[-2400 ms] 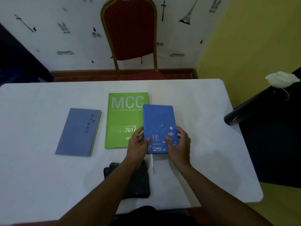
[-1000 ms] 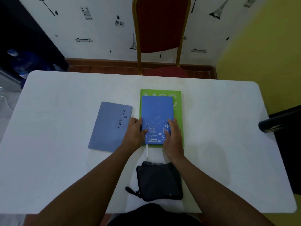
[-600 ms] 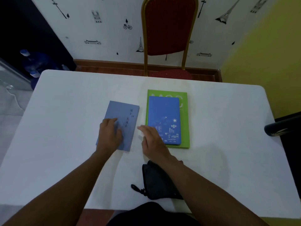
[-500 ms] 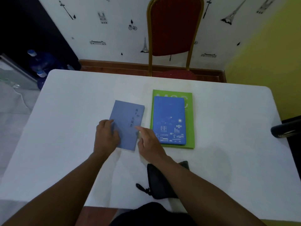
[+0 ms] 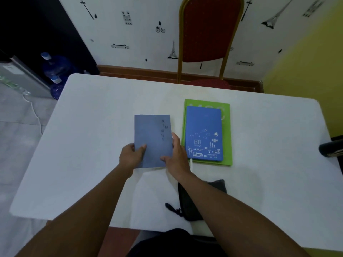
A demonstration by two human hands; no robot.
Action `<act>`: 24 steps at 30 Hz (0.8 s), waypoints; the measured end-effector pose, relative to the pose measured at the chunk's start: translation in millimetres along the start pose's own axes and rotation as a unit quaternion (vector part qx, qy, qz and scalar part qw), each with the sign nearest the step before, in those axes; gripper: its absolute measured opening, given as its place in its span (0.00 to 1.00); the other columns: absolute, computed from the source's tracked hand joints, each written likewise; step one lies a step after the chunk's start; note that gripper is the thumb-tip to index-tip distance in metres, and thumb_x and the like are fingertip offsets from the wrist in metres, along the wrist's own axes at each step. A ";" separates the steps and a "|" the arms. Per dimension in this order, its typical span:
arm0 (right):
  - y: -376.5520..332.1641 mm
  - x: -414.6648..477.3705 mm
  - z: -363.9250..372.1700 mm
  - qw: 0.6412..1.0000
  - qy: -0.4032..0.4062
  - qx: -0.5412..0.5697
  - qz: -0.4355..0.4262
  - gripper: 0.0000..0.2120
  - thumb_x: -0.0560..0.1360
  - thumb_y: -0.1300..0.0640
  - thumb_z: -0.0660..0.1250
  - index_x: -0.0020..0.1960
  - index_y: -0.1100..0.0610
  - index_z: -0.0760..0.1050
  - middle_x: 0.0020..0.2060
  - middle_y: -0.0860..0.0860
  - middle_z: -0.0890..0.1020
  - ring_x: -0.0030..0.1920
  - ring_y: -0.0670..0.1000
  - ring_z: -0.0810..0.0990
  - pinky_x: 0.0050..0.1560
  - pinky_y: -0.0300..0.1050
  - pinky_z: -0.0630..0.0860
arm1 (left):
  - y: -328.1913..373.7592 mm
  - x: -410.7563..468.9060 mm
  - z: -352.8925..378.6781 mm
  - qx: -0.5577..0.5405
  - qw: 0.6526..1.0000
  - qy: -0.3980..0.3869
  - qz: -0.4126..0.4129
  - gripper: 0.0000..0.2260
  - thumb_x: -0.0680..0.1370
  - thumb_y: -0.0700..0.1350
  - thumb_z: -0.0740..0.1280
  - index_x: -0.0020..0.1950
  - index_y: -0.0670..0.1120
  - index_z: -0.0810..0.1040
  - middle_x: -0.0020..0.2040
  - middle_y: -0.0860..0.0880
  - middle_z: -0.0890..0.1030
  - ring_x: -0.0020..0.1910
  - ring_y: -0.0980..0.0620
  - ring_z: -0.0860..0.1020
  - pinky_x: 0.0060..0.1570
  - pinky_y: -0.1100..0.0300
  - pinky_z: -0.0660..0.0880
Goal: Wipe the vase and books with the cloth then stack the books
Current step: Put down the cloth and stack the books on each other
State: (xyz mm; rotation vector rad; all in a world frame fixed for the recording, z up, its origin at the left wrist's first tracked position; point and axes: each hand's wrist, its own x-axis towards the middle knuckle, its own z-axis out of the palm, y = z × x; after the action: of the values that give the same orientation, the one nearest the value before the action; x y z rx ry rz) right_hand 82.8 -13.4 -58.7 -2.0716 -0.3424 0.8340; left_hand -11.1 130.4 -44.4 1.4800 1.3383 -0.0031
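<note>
A grey-blue book (image 5: 151,138) with dark characters on its cover is held at its near end by both hands, its near edge raised off the white table (image 5: 96,138). My left hand (image 5: 130,156) grips its near left corner. My right hand (image 5: 177,156) grips its near right edge. To the right, a bright blue notebook (image 5: 204,132) lies on top of a green book (image 5: 226,138). A dark cloth (image 5: 189,201) lies at the near edge, partly under my right forearm. The dark vase (image 5: 330,149) lies on its side at the right edge, mostly cut off.
A red chair (image 5: 207,30) with a gold frame stands behind the table. Blue water bottles (image 5: 53,71) and a grey appliance (image 5: 20,76) stand on the floor at far left. A yellow wall rises on the right.
The bright blue notebook was set on the green book and let go. Both hands moved left to the grey-blue book, took hold of it, squared it and lifted its near end.
</note>
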 end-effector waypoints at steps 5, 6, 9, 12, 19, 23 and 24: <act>-3.8 -0.5 -16.5 0.998 0.000 0.063 -0.023 0.46 0.73 0.65 0.76 0.81 0.44 0.54 0.72 0.48 0.76 0.64 0.51 0.79 0.62 0.47 0.79 | 9.9 -6.6 3.5 -0.102 0.994 -0.031 0.004 0.15 0.82 0.56 0.63 0.60 0.46 0.76 0.55 0.46 0.82 0.50 0.46 0.82 0.49 0.48 0.81; -4.2 -0.8 -21.6 0.997 0.005 0.072 -0.028 0.46 0.73 0.64 0.77 0.81 0.45 0.55 0.71 0.48 0.76 0.63 0.50 0.79 0.60 0.43 0.78 | 14.3 -6.6 3.2 -0.115 0.993 -0.037 0.013 0.15 0.83 0.55 0.63 0.60 0.46 0.76 0.54 0.47 0.82 0.50 0.46 0.82 0.48 0.49 0.80; -2.5 0.4 -41.1 0.994 0.028 0.089 -0.048 0.44 0.72 0.60 0.79 0.80 0.50 0.59 0.70 0.47 0.76 0.61 0.47 0.78 0.59 0.37 0.75 | 30.1 -6.4 7.3 -0.156 0.985 -0.065 0.021 0.15 0.83 0.54 0.64 0.62 0.45 0.76 0.55 0.48 0.83 0.51 0.47 0.83 0.46 0.51 0.81; -2.1 4.3 -66.8 0.991 0.043 0.124 -0.027 0.40 0.72 0.57 0.79 0.79 0.53 0.63 0.69 0.49 0.77 0.63 0.48 0.79 0.61 0.41 0.78 | 49.6 -8.7 21.2 -0.185 0.977 -0.103 0.022 0.16 0.82 0.55 0.64 0.62 0.45 0.78 0.56 0.47 0.84 0.53 0.45 0.83 0.50 0.48 0.82; 17.0 13.1 -128.8 0.986 0.109 0.126 -0.014 0.30 0.74 0.60 0.77 0.74 0.53 0.72 0.57 0.48 0.84 0.55 0.49 0.84 0.55 0.45 0.84 | 80.5 -22.9 90.4 -0.082 0.978 -0.124 0.149 0.16 0.84 0.51 0.62 0.70 0.47 0.71 0.62 0.49 0.79 0.55 0.51 0.80 0.50 0.53 0.80; 35.3 7.0 -152.3 0.988 0.136 0.069 -0.003 0.26 0.75 0.57 0.76 0.72 0.49 0.75 0.53 0.45 0.83 0.47 0.42 0.82 0.48 0.37 0.82 | 72.7 -16.7 121.3 0.036 0.957 -0.150 0.245 0.18 0.83 0.48 0.61 0.72 0.47 0.67 0.63 0.46 0.76 0.59 0.49 0.78 0.53 0.46 0.82; 41.4 5.8 -155.6 0.989 0.136 0.056 0.001 0.26 0.75 0.56 0.76 0.71 0.49 0.75 0.53 0.45 0.83 0.47 0.39 0.81 0.45 0.33 0.80 | 69.3 -13.3 128.0 0.065 0.956 -0.148 0.244 0.19 0.82 0.50 0.62 0.72 0.48 0.67 0.64 0.45 0.74 0.60 0.47 0.77 0.54 0.47 0.82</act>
State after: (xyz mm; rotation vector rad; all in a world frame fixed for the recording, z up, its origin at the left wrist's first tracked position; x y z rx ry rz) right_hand 189.0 -131.1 -30.1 -2.0476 -0.1410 0.5473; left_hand 110.8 49.8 -42.2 1.8097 0.7215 0.0045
